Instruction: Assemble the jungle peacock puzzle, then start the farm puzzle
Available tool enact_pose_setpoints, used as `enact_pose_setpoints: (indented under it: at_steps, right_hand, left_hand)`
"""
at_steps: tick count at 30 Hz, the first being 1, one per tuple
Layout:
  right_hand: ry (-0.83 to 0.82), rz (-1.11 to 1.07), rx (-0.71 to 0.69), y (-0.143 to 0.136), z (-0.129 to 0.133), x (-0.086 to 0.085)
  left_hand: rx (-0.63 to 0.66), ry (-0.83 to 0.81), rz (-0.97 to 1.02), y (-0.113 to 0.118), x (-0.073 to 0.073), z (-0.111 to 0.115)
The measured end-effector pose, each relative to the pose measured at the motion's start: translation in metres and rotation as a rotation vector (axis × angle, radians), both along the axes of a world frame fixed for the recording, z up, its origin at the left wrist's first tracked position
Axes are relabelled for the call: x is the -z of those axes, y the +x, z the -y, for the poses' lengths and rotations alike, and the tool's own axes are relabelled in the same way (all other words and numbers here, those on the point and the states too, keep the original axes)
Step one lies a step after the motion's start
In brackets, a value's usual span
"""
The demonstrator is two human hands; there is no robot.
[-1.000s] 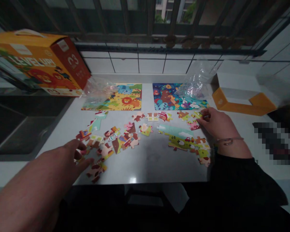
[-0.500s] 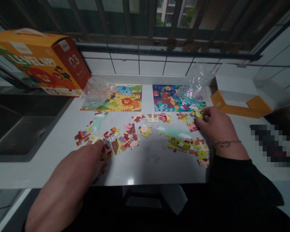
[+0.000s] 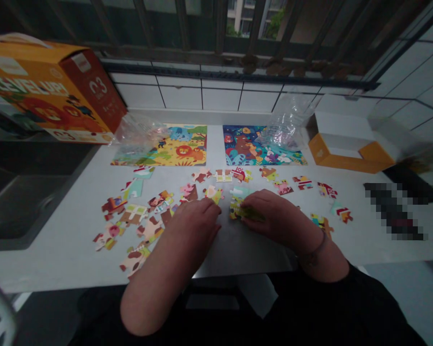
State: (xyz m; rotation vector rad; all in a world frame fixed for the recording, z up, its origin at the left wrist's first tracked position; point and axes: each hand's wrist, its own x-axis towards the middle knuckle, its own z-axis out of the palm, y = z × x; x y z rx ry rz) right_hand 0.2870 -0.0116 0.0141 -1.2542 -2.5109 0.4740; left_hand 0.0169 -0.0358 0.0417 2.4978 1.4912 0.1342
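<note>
My right hand [image 3: 270, 214] is closed on a yellow-green puzzle piece [image 3: 235, 210] at the middle of the counter. Just behind this piece, a pale blue part of the joined puzzle strip [image 3: 240, 191] shows; my hand and forearm cover most of the rest. Facing it, my left hand [image 3: 200, 218] hovers with bent fingers, its thumb and fingertips a little apart and nothing visible between them. A piece with a chick-like shape [image 3: 212, 193] lies just beyond the left fingertips. Several loose puzzle pieces [image 3: 134, 213] are spread to the left, partly behind my left forearm.
At the back lie a lion picture board [image 3: 189, 146] and a dark blue animal board [image 3: 243, 146], each partly under clear plastic. An orange puzzle box [image 3: 46, 91] stands back left beside the sink [image 3: 10, 240]. An open box tray [image 3: 346, 156] sits back right. More pieces [image 3: 326, 190] lie right.
Both hands have come together at the middle: the left moved rightward off the left pieces, the right moved leftward with a yellow-green piece. The view has shifted slightly.
</note>
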Motion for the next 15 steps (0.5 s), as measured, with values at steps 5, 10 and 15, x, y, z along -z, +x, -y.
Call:
enact_pose_setpoints:
  at_steps: [5,10,15]
  right_hand:
    - [0.055,0.035,-0.03,-0.003,-0.006,0.007]
    - [0.077,0.084,-0.026,-0.004,-0.006,0.008]
    - [0.05,0.087,-0.025,-0.005,-0.006,0.007]
  left_hand:
    - [0.107,0.174,0.123,0.026,0.038,-0.003]
    - [0.135,0.173,0.15,0.03,0.054,-0.008]
    - [0.144,0.149,0.154,0.034,0.052,-0.01]
